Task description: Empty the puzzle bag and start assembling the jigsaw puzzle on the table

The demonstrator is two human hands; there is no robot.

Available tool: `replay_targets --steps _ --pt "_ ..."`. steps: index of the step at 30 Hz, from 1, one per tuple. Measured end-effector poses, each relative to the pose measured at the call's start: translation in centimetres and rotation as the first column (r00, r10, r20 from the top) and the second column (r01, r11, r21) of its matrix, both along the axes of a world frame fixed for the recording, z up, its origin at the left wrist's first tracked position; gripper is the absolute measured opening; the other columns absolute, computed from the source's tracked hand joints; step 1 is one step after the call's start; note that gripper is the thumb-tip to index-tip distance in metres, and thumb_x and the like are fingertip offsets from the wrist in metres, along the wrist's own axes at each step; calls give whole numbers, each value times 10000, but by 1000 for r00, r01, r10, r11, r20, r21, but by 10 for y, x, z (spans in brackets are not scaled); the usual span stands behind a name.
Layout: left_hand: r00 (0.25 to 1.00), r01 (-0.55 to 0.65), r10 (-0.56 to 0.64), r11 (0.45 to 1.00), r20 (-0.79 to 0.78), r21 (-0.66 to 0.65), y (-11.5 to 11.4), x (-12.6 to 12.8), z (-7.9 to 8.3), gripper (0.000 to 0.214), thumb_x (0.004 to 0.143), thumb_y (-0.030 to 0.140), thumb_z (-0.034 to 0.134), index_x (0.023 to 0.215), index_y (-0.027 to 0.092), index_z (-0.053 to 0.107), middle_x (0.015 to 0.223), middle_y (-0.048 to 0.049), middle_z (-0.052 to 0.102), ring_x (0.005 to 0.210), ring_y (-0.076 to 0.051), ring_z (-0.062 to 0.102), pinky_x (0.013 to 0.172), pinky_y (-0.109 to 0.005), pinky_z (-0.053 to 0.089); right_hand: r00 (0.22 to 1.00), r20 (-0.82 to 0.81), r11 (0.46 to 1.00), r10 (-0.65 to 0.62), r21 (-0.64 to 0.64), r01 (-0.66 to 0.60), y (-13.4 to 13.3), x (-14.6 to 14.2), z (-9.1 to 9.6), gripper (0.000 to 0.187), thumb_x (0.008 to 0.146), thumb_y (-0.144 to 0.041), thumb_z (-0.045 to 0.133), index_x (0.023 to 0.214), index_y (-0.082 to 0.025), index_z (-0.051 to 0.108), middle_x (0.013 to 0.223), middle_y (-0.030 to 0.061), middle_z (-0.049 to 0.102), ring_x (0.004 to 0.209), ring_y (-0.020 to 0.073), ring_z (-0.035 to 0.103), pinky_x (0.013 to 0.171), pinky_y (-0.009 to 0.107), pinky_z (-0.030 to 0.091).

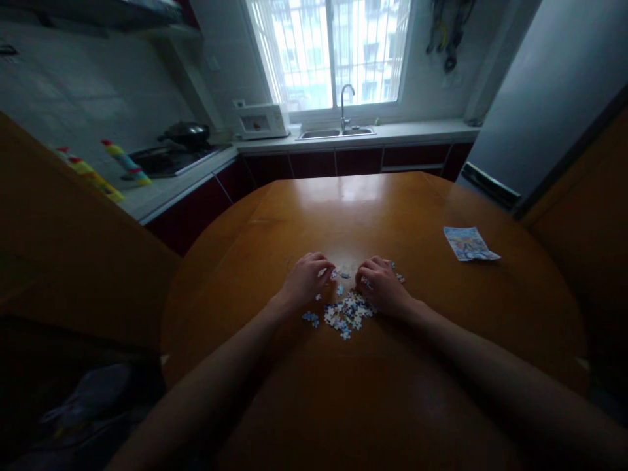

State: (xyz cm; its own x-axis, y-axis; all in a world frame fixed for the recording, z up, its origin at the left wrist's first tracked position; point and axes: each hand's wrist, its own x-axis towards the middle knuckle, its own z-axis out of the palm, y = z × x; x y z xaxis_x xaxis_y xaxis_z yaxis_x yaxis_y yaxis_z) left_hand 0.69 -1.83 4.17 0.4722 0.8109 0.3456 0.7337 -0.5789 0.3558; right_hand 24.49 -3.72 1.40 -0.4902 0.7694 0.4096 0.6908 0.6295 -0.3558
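A small heap of blue and white jigsaw pieces [347, 312] lies on the round wooden table [373, 209] in front of me. My left hand [307, 278] rests on the table at the heap's left edge, fingers curled inward over a few pieces. My right hand [381, 282] lies at the heap's right edge, fingers also curled down onto pieces. Whether either hand actually pinches a piece is hidden by the fingers. Both forearms reach in from the bottom of the view.
A printed picture sheet [470, 243] lies on the table at the right. Behind the table runs a kitchen counter with a sink and tap [343, 121], a white appliance [262, 121], a wok on the stove [187, 134] and bottles [125, 162]. A grey fridge [544, 98] stands at the right.
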Motion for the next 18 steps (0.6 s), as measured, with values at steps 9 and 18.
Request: replay_targets --steps 9,18 --pt "956 228 -261 948 -132 -221 -17 -16 32 159 961 288 628 954 238 779 937 -38 713 833 -158 633 750 -268 465 999 -33 997 28 78 -25 1 16 1 122 909 -177 686 883 -262 770 1010 62 726 1025 266 557 921 441 378" --pt "879 367 -463 809 -113 -460 -20 -18 29 68 835 234 760 902 250 762 880 -1 690 792 -135 628 755 -237 476 993 -119 1000 24 -4 -25 -2 47 7 152 942 -228 633 887 -239 774 974 94 724 958 258 597 864 425 477"
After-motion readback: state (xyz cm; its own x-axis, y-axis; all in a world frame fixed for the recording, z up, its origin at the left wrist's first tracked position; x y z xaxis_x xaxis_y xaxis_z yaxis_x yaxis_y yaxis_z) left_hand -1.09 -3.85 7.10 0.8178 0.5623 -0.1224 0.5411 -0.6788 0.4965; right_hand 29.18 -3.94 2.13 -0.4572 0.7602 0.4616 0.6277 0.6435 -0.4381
